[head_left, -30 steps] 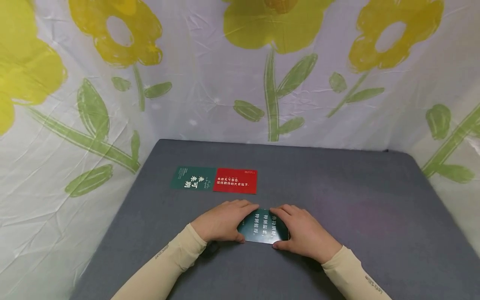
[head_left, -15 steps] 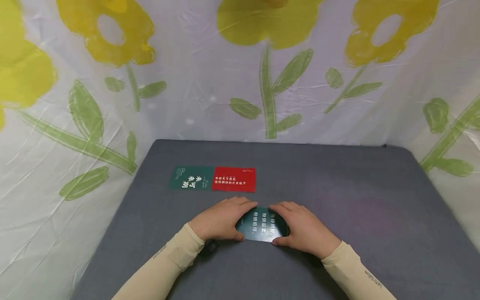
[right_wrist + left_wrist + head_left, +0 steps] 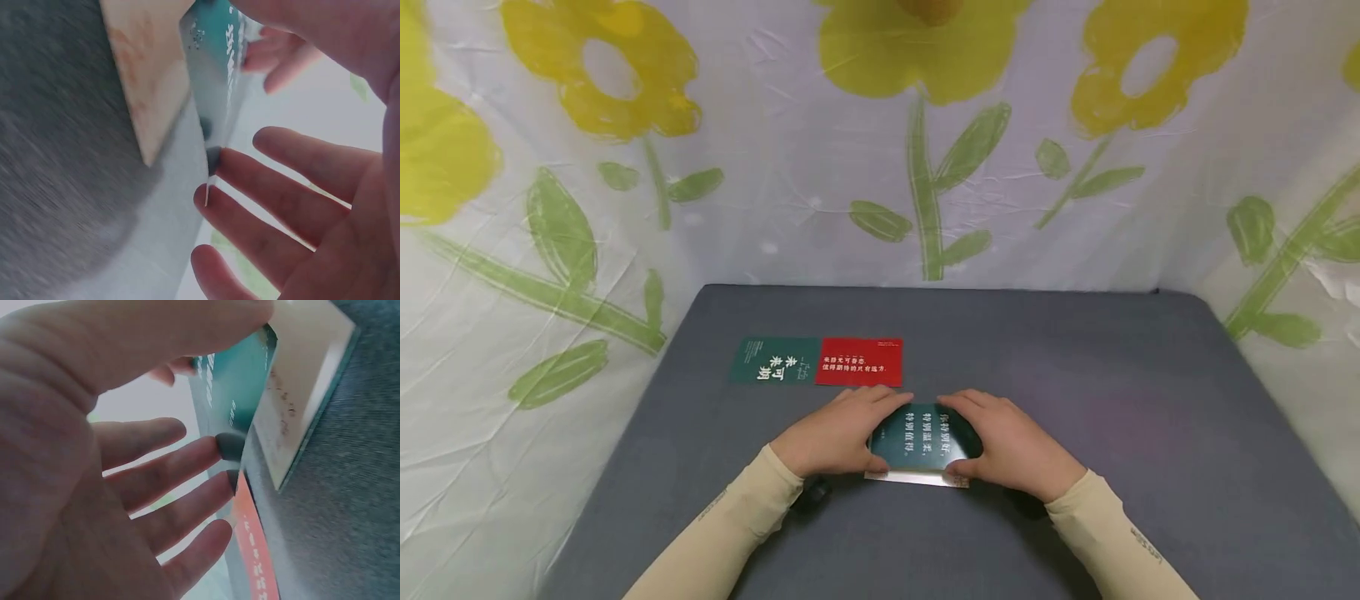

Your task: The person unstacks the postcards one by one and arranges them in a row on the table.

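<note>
Between my two hands is a dark teal card (image 3: 917,442) with white writing. My left hand (image 3: 842,435) pinches its left side, thumb at the near edge and fingertips at the far edge. The right hand (image 3: 1006,446) grips the right side in the same way. Both wrist views show this card (image 3: 240,387) raised and slightly bowed, apart from a cream-coloured stack (image 3: 306,381) on the table. In the head view only a pale strip of the stack (image 3: 917,477) shows along the near side; the rest is hidden by the card.
Farther back on the grey table (image 3: 1075,375), a green card (image 3: 777,360) and a red card (image 3: 860,362) lie side by side, both with white writing. A white cloth (image 3: 760,208) with painted yellow flowers hangs around the table's back and sides.
The teal card has been lifted off the stack by both hands and shifted slightly away from me, uncovering the stack's pale near strip. The view has shifted a little.
</note>
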The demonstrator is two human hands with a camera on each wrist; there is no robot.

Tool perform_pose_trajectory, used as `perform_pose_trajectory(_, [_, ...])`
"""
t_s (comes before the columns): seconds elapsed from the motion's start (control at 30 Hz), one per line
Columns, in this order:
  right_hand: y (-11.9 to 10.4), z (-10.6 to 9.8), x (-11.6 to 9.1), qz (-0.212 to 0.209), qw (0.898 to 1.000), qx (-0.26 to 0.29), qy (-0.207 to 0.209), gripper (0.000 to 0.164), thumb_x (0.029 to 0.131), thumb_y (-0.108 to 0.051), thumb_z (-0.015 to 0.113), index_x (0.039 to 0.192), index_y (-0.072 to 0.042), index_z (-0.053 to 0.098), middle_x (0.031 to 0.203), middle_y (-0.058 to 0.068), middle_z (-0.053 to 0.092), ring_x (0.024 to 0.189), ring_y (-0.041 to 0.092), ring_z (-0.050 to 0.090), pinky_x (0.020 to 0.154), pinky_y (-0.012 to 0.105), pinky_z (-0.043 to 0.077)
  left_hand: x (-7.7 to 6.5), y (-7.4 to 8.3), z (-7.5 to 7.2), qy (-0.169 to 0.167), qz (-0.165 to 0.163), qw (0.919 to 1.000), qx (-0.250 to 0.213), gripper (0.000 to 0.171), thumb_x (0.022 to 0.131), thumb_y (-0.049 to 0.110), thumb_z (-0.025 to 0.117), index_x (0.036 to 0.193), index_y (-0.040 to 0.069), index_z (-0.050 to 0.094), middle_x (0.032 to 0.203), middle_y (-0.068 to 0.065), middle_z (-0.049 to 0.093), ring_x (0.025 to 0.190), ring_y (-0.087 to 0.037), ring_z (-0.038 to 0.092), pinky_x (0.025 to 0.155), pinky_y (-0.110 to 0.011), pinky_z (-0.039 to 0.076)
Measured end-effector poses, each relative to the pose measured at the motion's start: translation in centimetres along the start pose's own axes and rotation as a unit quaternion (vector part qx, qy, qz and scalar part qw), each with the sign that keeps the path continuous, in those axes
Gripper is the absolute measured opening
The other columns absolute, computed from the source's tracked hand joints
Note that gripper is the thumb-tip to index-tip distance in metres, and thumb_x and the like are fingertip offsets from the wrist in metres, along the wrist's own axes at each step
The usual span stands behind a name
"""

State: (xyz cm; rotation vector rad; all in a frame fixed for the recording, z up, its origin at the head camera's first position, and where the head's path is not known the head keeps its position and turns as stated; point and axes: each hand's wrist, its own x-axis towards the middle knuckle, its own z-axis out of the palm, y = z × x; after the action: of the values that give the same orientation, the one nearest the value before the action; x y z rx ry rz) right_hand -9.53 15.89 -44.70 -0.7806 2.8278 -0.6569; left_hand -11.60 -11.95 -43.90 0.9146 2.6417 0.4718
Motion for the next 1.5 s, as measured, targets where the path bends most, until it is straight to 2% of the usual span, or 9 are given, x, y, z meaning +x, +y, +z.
perform_pose_trajectory(0.27, [0.9, -0.8, 0.8, -0.004, 1.000, 0.009, 0.009, 0.090, 0.077, -0.036, 0.098, 0.154, -0.012, 0.058, 0.148, 0.007, 0.064, 0.133, 0.032, 0.065, 0.111, 0.053, 0.055, 1.7, -0.1, -0.8, -0.001, 0.002, 1.0000, -0.006, 0.099, 0.080, 0.033, 0.094, 0.166, 0.020, 0.044, 0.156, -0.002, 0.054, 0.137, -0.019, 0.053, 0.115, -0.042, 0.053])
perform_pose_trajectory(0.37, [1.3, -1.1, 1.6, -0.009, 1.000, 0.011, 0.015, 0.089, 0.077, -0.034, 0.098, 0.154, -0.011, 0.058, 0.148, 0.008, 0.064, 0.134, 0.032, 0.064, 0.110, 0.052, 0.055, 2.5, -0.4, -1.3, 0.006, 0.005, 1.0000, -0.002, 0.100, 0.080, 0.032, 0.094, 0.166, 0.019, 0.045, 0.155, -0.003, 0.055, 0.136, -0.020, 0.054, 0.115, -0.043, 0.053])
perform_pose_trajectory(0.57, [2.2, -1.7, 2.7, -0.002, 1.000, 0.018, 0.014, 0.088, 0.080, -0.033, 0.098, 0.154, -0.010, 0.058, 0.148, 0.010, 0.062, 0.133, 0.032, 0.063, 0.108, 0.051, 0.057, 4.1, -0.8, -2.2, 0.007, 0.016, 0.9998, 0.003, 0.098, 0.081, 0.032, 0.093, 0.165, 0.017, 0.045, 0.156, -0.005, 0.055, 0.139, -0.023, 0.053, 0.117, -0.049, 0.048])
perform_pose_trajectory(0.77, [3.6, -2.5, 3.5, 0.014, 1.000, 0.023, 0.006, 0.086, 0.083, -0.030, 0.095, 0.156, -0.010, 0.055, 0.154, 0.014, 0.058, 0.138, 0.036, 0.059, 0.110, 0.055, 0.055, 6.1, -1.4, -2.7, 0.001, 0.012, 0.9998, -0.013, 0.096, 0.084, 0.033, 0.091, 0.166, 0.017, 0.043, 0.160, -0.004, 0.053, 0.143, -0.022, 0.052, 0.124, -0.050, 0.040])
perform_pose_trajectory(1.07, [5.6, -3.0, 6.2, 0.039, 0.999, 0.026, -0.014, 0.086, 0.086, -0.027, 0.093, 0.159, -0.009, 0.052, 0.160, 0.017, 0.053, 0.145, 0.039, 0.053, 0.116, 0.059, 0.049, 9.4, -3.0, -3.0, 0.004, -0.002, 0.9996, -0.029, 0.100, 0.084, 0.034, 0.093, 0.167, 0.015, 0.042, 0.163, -0.005, 0.053, 0.147, -0.023, 0.051, 0.126, -0.052, 0.031])
perform_pose_trajectory(1.33, [6.7, -3.2, 7.7, 0.048, 0.997, 0.045, -0.027, 0.084, 0.086, -0.028, 0.092, 0.159, -0.010, 0.053, 0.157, 0.015, 0.056, 0.139, 0.035, 0.056, 0.115, 0.056, 0.050, 10.7, -4.2, -3.1, 0.000, -0.010, 0.9989, -0.047, 0.099, 0.084, 0.035, 0.094, 0.167, 0.016, 0.043, 0.164, -0.004, 0.054, 0.148, -0.023, 0.052, 0.130, -0.058, 0.017])
perform_pose_trajectory(1.5, [7.4, -2.9, 8.1, 0.051, 0.997, 0.058, -0.028, 0.084, 0.087, -0.030, 0.091, 0.159, -0.010, 0.053, 0.156, 0.015, 0.056, 0.138, 0.034, 0.057, 0.115, 0.055, 0.050, 11.3, -4.5, -3.2, -0.006, -0.016, 0.9990, -0.042, 0.099, 0.085, 0.034, 0.094, 0.167, 0.017, 0.042, 0.165, -0.002, 0.053, 0.149, -0.021, 0.051, 0.132, -0.058, 0.014])
